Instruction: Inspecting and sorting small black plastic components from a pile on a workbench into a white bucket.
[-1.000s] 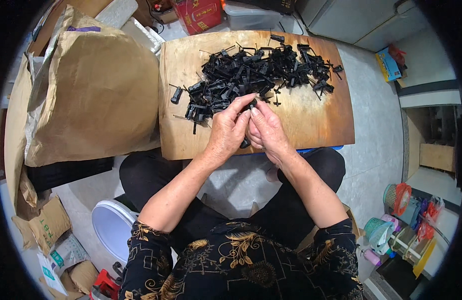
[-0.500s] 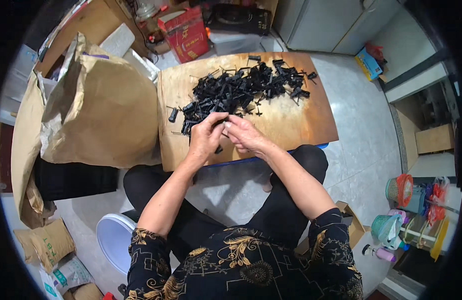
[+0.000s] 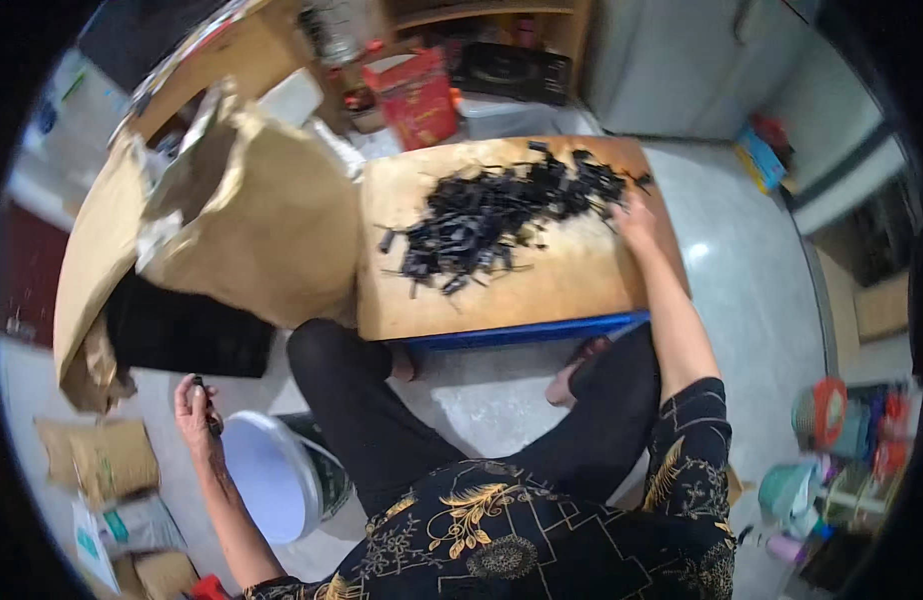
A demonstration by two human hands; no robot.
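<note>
A heap of small black plastic parts (image 3: pixel 482 215), some with thin stems, spreads over a wooden board (image 3: pixel 562 290). At the heap's right end, my right hand (image 3: pixel 635 220) reaches down among the outermost pieces. Its fingers are smeared by motion, so their grip is unclear. Far off to the left, my left hand (image 3: pixel 196 415) is raised beside a white bucket (image 3: pixel 267 480), its fingers closed round a small black plastic part (image 3: pixel 214 422).
A large brown paper sack (image 3: pixel 252 215) stands open left of the board, with a black box (image 3: pixel 187 325) below it. Behind the board are a red carton (image 3: pixel 414 100) and a black cooktop (image 3: pixel 512 72). Filled bags (image 3: pixel 112 460) lie at lower left.
My hands, together over the board's near edge before, are now apart. The left has swung out left toward the bucket with a black part; the right has moved to the heap's right end.
</note>
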